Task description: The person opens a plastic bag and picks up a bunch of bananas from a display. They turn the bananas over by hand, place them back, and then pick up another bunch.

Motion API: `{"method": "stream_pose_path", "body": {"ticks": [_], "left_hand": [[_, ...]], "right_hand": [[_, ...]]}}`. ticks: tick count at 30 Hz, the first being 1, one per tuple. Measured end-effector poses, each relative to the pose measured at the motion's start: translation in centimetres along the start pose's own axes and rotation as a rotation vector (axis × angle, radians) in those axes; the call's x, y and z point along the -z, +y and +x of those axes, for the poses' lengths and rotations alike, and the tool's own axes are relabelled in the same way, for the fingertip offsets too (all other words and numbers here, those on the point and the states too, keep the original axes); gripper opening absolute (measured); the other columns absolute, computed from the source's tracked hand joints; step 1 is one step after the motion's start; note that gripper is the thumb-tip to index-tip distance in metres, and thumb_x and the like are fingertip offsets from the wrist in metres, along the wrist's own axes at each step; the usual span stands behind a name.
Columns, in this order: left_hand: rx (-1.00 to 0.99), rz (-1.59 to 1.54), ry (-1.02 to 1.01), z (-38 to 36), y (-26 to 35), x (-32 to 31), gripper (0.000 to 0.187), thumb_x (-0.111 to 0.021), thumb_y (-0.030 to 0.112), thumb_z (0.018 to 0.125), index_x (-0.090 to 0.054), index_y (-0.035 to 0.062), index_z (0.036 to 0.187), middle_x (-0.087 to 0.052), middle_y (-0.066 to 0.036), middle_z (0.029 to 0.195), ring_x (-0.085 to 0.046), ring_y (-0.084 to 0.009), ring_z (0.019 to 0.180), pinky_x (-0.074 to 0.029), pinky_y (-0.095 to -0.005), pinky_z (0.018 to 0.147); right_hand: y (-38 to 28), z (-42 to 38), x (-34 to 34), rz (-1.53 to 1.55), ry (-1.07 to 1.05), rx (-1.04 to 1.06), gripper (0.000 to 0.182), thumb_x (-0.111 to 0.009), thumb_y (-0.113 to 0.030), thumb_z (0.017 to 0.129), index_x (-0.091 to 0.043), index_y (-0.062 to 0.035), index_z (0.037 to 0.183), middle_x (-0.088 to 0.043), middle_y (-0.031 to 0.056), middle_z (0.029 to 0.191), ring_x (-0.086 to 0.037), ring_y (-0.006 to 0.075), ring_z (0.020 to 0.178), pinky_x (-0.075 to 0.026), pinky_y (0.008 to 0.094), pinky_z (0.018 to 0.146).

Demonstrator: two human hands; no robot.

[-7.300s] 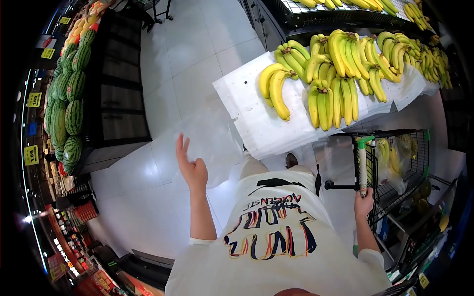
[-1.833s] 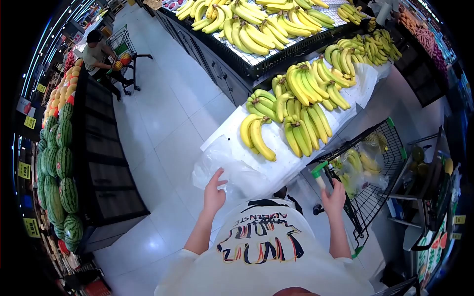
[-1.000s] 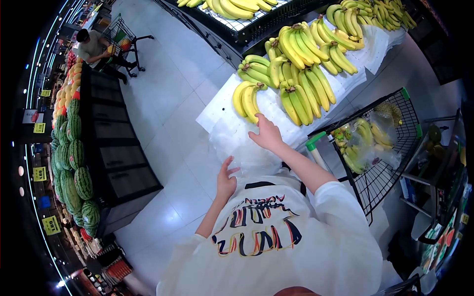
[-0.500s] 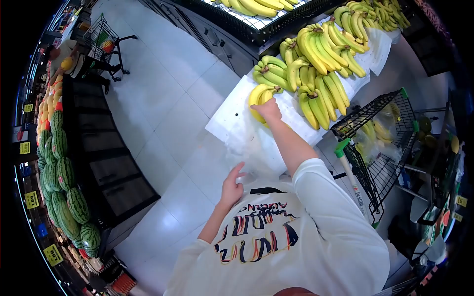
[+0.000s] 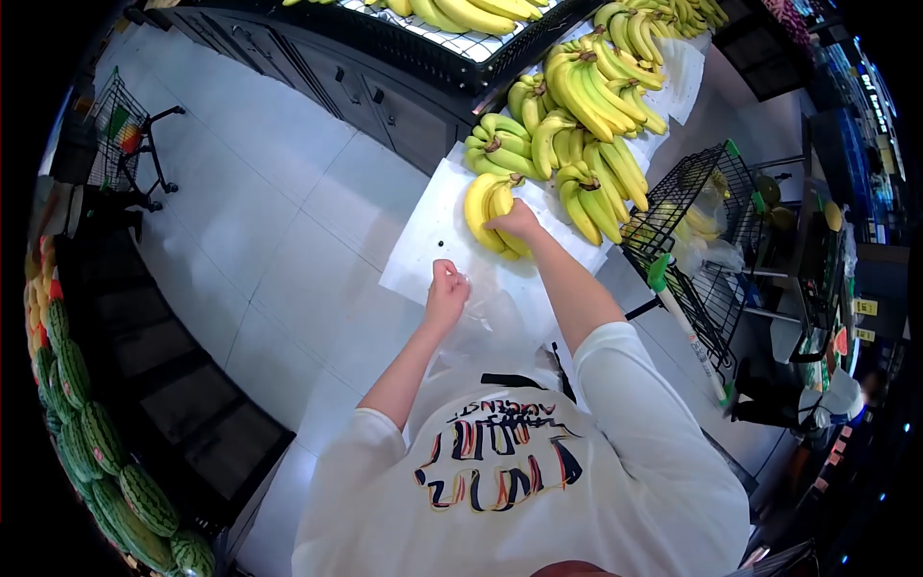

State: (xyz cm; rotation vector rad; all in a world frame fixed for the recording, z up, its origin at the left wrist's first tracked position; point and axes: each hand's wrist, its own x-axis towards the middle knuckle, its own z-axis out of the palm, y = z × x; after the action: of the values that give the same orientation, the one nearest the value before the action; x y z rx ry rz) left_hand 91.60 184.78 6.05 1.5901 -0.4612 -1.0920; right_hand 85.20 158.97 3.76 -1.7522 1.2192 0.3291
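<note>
The right hand point(image 5: 516, 221) is gripping the yellow bananas point(image 5: 474, 207) from their right; they are lying near the bench's point(image 5: 411, 262) left edge, pointing toward its near edge. The left hand point(image 5: 445, 296) is curling farther off; whether it is pinching the clear bag point(image 5: 495, 322), I cannot tell.

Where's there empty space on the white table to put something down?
The widest bare patch of the white sheet lies left of the yellow bunch, beyond the left hand. A thin bare strip shows between the right hand and the greenish bunch beside it. Farther back it's crowded, with banana bunches overlapping.
</note>
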Motion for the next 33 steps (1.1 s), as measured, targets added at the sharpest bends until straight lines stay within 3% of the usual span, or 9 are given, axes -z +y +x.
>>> {"method": "stream_pose_path", "body": {"ticks": [1,4,10,11,15,18,21,28,33], "left_hand": [[0.183,-0.135,-0.007,2.7,0.0,0.0,0.051,-0.050,0.002,0.085,-0.042,0.0086,0.134,-0.057,-0.003,0.082,-0.054,-0.0120,0.070,-0.045,-0.0270,0.062],[0.395,0.049,-0.073,8.6,1.9,-0.9,0.056,-0.052,0.022,0.092,-0.037,0.0061,0.143,-0.059,-0.008,0.096,-0.055,-0.0158,0.080,-0.047,-0.0280,0.070],[0.336,-0.158,-0.039,15.6,-5.0,-4.6,0.084,-0.046,0.064,0.095,-0.036,-0.0046,0.142,-0.062,-0.021,0.116,-0.067,-0.0252,0.089,-0.053,-0.0359,0.074],[0.384,0.035,0.022,16.4,-6.2,-5.0,0.080,-0.040,0.066,0.097,-0.038,-0.0032,0.139,-0.065,-0.022,0.113,-0.069,-0.0273,0.089,-0.053,-0.0394,0.073],[0.302,0.234,-0.052,13.1,-1.8,-5.1,0.067,-0.039,0.060,0.101,-0.037,-0.0010,0.130,-0.068,-0.022,0.096,-0.069,-0.0330,0.076,-0.052,-0.0412,0.072],[0.281,0.254,-0.052,12.1,-2.1,-5.9,0.058,-0.043,0.053,0.103,-0.034,-0.0002,0.126,-0.065,-0.015,0.084,-0.064,-0.0235,0.068,-0.050,-0.0363,0.063],[0.135,0.329,-0.006,10.5,-3.6,-7.8,0.059,-0.043,0.051,0.102,-0.027,0.0006,0.128,-0.068,-0.021,0.091,-0.068,-0.0368,0.079,-0.052,-0.0440,0.071],[-0.113,0.173,-0.060,2.1,5.6,-10.7,0.063,-0.061,0.030,0.099,-0.021,-0.0040,0.135,-0.064,-0.012,0.077,-0.065,-0.0256,0.068,-0.050,-0.0367,0.063],[-0.270,0.165,-0.222,-1.8,9.0,-10.4,0.073,-0.064,0.015,0.096,-0.014,-0.0052,0.146,-0.055,-0.004,0.069,-0.055,-0.0136,0.060,-0.045,-0.0272,0.060]], "right_hand": [[-1.6,-1.7,1.1,0.019,-0.013,-0.073,0.096,-0.088,-0.046,0.062,-0.050,-0.0010,0.137,-0.062,0.0178,0.129,-0.062,0.0293,0.116,-0.047,0.0377,0.102],[0.7,0.9,0.8,0.198,-0.193,-0.142,0.090,-0.085,-0.045,0.066,-0.051,-0.0003,0.137,-0.060,0.0172,0.130,-0.062,0.0278,0.115,-0.050,0.0372,0.097],[1.6,1.6,1.7,0.308,-0.347,-0.097,0.082,-0.077,-0.037,0.071,-0.050,0.0006,0.138,-0.061,0.0169,0.127,-0.063,0.0280,0.109,-0.051,0.0382,0.093],[1.1,1.1,2.0,0.315,-0.343,-0.081,0.083,-0.077,-0.037,0.069,-0.050,0.0006,0.138,-0.061,0.0176,0.126,-0.063,0.0285,0.108,-0.052,0.0381,0.093],[1.0,0.0,2.4,0.393,-0.372,-0.030,0.076,-0.073,-0.031,0.068,-0.053,-0.0016,0.135,-0.063,0.0180,0.121,-0.064,0.0286,0.104,-0.053,0.0384,0.090],[1.0,-1.3,3.7,0.469,-0.444,-0.040,0.067,-0.070,-0.024,0.071,-0.054,-0.0026,0.132,-0.064,0.0164,0.117,-0.064,0.0270,0.101,-0.054,0.0386,0.086],[2.6,-1.9,5.4,0.543,-0.516,-0.031,0.065,-0.069,-0.020,0.073,-0.052,-0.0026,0.133,-0.063,0.0148,0.117,-0.064,0.0261,0.101,-0.053,0.0392,0.088],[7.7,-7.1,7.7,0.992,-0.497,-0.038,0.065,-0.066,-0.014,0.075,-0.050,-0.0001,0.136,-0.063,0.0173,0.121,-0.065,0.0307,0.105,-0.053,0.0438,0.095],[9.8,-11.9,7.1,1.385,-0.528,0.097,0.078,-0.067,-0.017,0.070,-0.044,0.0005,0.143,-0.059,0.0218,0.131,-0.059,0.0377,0.120,-0.047,0.0490,0.106]]}}
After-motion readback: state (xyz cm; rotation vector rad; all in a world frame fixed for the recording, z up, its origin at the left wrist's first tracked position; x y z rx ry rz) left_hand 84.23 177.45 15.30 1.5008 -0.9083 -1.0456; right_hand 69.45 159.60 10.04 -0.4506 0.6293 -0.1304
